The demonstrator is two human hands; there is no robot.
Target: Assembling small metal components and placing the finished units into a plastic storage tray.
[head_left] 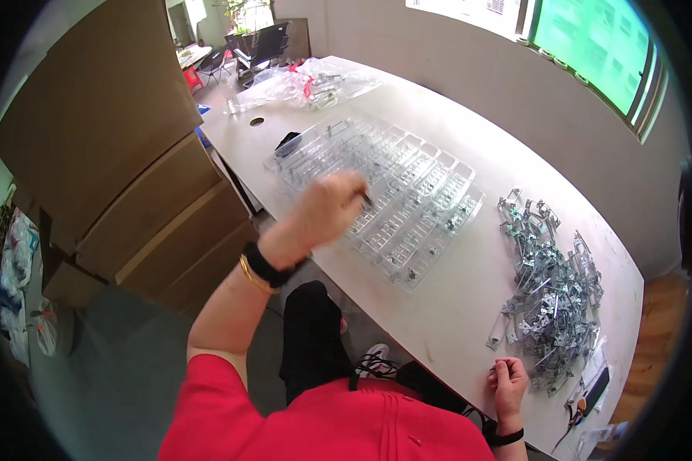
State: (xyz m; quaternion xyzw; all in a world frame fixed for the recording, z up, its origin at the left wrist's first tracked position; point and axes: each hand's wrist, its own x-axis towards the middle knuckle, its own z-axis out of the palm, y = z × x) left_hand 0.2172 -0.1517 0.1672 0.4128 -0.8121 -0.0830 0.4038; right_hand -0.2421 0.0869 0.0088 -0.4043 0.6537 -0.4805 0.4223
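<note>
Head view showed the left hand blurred above the left, near part of a clear compartment tray, its fingers drawn inward; I could not tell whether they were clamped on a part. Beneath and to the right of those fingers, the tray spread across the pale table, small metal parts sitting in its compartments. At the near edge, the right hand rested with thumb and curled fingers together; whether something sat between them could not be made out. Just beyond it on the far side lay a tangled heap of metal brackets, well apart from the tray, to its right. A clear plastic bag lay at the table's far left end.
</note>
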